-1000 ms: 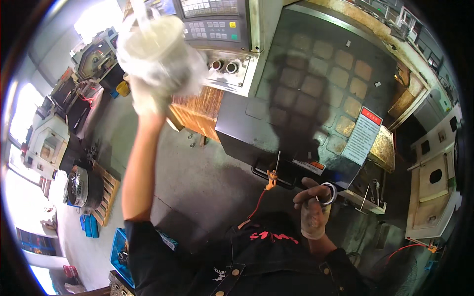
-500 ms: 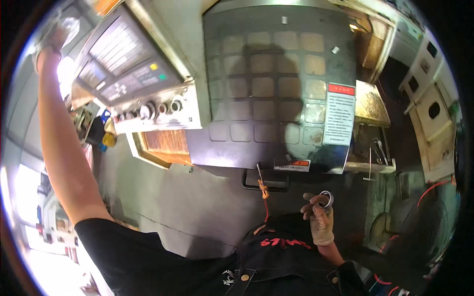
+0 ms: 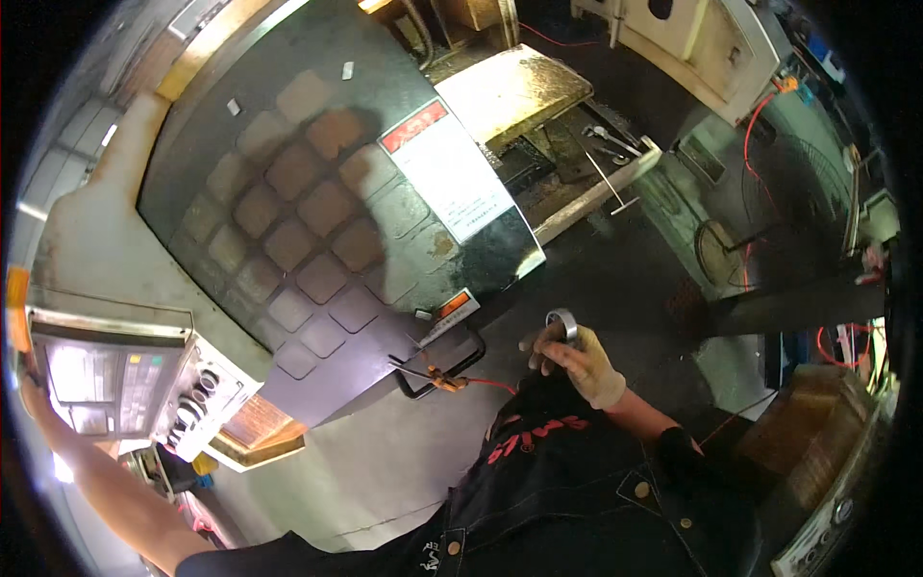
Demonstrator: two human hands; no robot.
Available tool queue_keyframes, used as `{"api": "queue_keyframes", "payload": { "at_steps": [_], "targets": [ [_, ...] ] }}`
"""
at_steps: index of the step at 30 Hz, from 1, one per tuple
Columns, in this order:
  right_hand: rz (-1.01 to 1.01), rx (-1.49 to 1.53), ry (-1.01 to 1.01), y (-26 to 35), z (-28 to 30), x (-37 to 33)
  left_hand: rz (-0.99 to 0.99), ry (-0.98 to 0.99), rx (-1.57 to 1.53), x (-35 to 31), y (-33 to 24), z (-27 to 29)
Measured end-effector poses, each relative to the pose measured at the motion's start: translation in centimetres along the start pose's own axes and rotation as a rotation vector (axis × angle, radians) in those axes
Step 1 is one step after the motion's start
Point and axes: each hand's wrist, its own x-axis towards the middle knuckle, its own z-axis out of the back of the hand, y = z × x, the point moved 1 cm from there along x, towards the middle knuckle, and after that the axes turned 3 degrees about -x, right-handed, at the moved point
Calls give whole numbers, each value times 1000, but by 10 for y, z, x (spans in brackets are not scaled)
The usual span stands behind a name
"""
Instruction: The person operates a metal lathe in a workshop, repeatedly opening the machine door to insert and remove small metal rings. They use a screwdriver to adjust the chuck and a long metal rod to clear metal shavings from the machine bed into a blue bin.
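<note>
- While looking down and to the right, faced the big dark machine door (image 3: 317, 221), with its grid of square window panes and a white warning label (image 3: 447, 183) edged in red at its right side.
- Compared with a second earlier, showed this door far larger and tilted. Had the view swung off the left side of the workshop and onto the machine front.
- Left of the door, took in the grey control panel (image 3: 106, 375), with its pale screen and a row of knobs along its lower right edge.
- Beyond the door, upper right, lay an oily, yellowed metal shelf (image 3: 514, 91), and beside it a shallow tray (image 3: 639, 159) with wrenches in it.
- Below everything, bare grey concrete floor (image 3: 385, 471), stained. To the right, dim and cluttered, with red cables and a wire fan guard.
- Had come down from overhead, where raised with a pale cloth a second before: left hand (image 3: 29, 394), now at the picture's rim behind the control panel. Could not tell whether open or closed, nor whether the cloth was with it.
- Stayed almost where it was, in front of the chest and just right of the black door handle (image 3: 437, 370): right hand (image 3: 577, 356), in a pale glove.
- Pinched upright between thumb and fingertips of that hand: a small steel ring (image 3: 562, 325), clear of the door and touching nothing else.
- Judged from that: ring kept ready in the grip, with the left arm alone having moved.
</note>
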Motion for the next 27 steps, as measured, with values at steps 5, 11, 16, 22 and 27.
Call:
{"api": "queue_keyframes", "payload": {
  "at_steps": [5, 11, 16, 22, 27],
  "targets": [
    [230, 168, -255, -2, 6, 18, -16, -32, 59, -3, -8, 13],
    [434, 182, -447, -4, 38, 65, -6, -69, 139, -42, -5, 19],
    [321, 298, -386, -11, 55, 104, -58, -210, 156, -140, -13, 37],
    [278, 11, -231, -39, 73, 153, -506, -327, 62, -384, 24, -26],
    [38, -140, -218, -38, 54, 160, 313, 59, -664, -678, 2, -143]
  ]
}}
